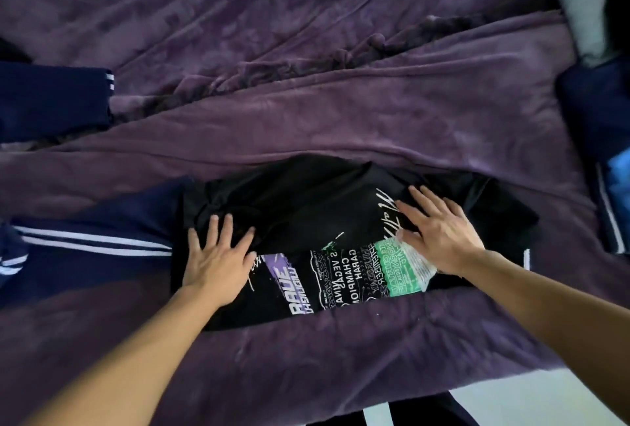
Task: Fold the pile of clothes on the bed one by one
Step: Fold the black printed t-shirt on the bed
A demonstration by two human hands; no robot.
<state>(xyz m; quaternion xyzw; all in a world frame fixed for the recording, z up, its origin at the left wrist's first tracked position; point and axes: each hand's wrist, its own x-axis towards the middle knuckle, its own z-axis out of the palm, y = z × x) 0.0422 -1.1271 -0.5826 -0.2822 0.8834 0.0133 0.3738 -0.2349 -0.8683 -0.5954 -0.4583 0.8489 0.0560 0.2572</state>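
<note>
Bed blanket [341, 112] — plush purple fleece, matt, nap brushed in uneven patches, creased into ridges. Black T-shirt [300, 200] is smooth matt knit cloth; its printed graphics [347, 275] in white, purple and green look flat, the green patch slightly cracked. Navy track garment [102, 255] — smooth synthetic-looking cloth with a faint sheen and white stripes. White fabric roll [583, 6] is blurred; finish unclear.
</note>
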